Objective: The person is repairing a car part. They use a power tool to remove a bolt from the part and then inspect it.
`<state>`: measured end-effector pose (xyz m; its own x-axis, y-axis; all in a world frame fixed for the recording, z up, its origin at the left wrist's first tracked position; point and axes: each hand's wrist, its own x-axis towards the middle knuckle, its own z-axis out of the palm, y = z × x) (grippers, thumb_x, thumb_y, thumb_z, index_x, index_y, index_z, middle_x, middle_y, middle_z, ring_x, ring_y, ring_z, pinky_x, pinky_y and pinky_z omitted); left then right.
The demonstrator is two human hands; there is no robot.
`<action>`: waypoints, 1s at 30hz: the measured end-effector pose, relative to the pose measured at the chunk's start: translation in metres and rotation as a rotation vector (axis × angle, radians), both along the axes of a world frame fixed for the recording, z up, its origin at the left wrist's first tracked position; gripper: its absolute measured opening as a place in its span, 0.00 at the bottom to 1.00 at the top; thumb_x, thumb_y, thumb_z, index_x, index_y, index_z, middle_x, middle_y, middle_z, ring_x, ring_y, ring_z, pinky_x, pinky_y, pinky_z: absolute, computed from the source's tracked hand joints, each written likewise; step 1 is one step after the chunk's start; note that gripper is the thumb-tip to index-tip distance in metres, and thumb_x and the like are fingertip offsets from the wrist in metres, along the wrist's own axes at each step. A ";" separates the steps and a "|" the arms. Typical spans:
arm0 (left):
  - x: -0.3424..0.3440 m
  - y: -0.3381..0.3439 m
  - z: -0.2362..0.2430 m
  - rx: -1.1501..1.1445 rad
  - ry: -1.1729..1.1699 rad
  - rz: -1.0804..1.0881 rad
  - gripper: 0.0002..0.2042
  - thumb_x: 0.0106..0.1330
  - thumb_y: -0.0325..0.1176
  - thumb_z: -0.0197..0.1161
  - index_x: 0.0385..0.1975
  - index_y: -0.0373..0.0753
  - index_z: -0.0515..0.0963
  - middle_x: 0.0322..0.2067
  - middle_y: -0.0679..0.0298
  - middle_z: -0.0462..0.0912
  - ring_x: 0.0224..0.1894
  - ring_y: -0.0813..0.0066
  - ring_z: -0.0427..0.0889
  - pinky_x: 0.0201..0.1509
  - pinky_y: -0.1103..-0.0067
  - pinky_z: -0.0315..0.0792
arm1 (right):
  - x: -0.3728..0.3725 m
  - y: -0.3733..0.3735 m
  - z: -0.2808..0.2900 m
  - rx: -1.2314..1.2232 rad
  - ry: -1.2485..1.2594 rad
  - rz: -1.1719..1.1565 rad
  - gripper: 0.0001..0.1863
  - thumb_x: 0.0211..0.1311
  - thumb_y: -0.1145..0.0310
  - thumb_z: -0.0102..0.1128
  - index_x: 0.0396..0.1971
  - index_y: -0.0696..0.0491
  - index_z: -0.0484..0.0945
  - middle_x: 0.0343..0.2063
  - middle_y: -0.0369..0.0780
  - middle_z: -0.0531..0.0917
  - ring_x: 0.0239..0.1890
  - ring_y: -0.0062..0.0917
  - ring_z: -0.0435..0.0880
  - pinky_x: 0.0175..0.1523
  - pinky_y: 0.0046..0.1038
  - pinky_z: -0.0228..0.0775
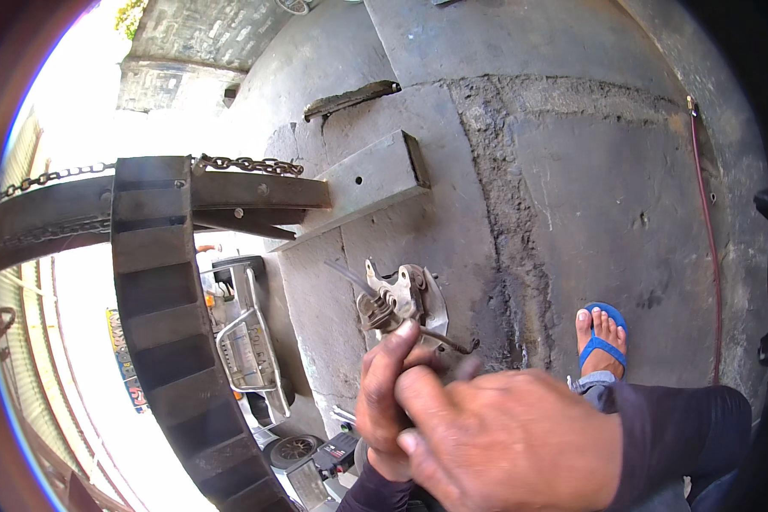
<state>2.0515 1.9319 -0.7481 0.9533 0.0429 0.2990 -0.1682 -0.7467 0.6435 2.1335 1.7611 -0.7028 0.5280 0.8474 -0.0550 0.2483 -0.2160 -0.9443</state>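
My left hand (386,401) and my right hand (508,431) meet low in the middle of the head view, fingers curled against each other; what they grip, if anything, is hidden. Just beyond my fingertips a grimy cast metal part (405,290), with a bracket, bolt holes and a pale plate, lies on the floor. A dark bent hose (452,341) runs from it to the right. A thin pale rod or tube (346,275) sticks out to its upper left; I cannot tell what it is joined to.
A black steel ramp (149,269) with chains (247,166) stands left, by a hollow steel beam (375,171). A wheeled vehicle (247,333) is parked below on the left. A loose bar (350,98) lies farther ahead; a red hose (706,213) runs right. My sandalled foot (600,337) rests on concrete.
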 end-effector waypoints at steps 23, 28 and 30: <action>0.015 0.046 0.021 -0.092 -0.184 0.317 0.11 0.72 0.34 0.65 0.46 0.40 0.71 0.26 0.56 0.79 0.26 0.73 0.76 0.32 0.81 0.69 | 0.003 0.116 -0.161 0.218 0.143 -0.239 0.16 0.65 0.59 0.62 0.39 0.58 0.82 0.33 0.51 0.85 0.42 0.48 0.85 0.49 0.47 0.75; 0.041 0.081 0.027 -0.166 -0.253 0.251 0.10 0.70 0.26 0.62 0.47 0.32 0.72 0.19 0.61 0.70 0.22 0.76 0.69 0.31 0.79 0.69 | 0.025 0.135 -0.148 0.231 0.049 -0.280 0.16 0.66 0.61 0.58 0.33 0.60 0.83 0.30 0.53 0.86 0.38 0.49 0.87 0.48 0.47 0.79; 0.046 0.091 0.031 -0.174 -0.225 0.217 0.10 0.70 0.26 0.62 0.47 0.32 0.72 0.19 0.62 0.70 0.21 0.77 0.69 0.32 0.78 0.69 | 0.036 0.139 -0.142 0.189 0.011 -0.234 0.16 0.66 0.61 0.58 0.32 0.61 0.83 0.30 0.54 0.86 0.38 0.49 0.88 0.48 0.46 0.80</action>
<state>2.0976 2.0234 -0.7174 0.8276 0.3062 0.4704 -0.1690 -0.6633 0.7290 2.1696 1.9006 -0.8446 0.7107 0.6983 0.0853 0.2021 -0.0865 -0.9755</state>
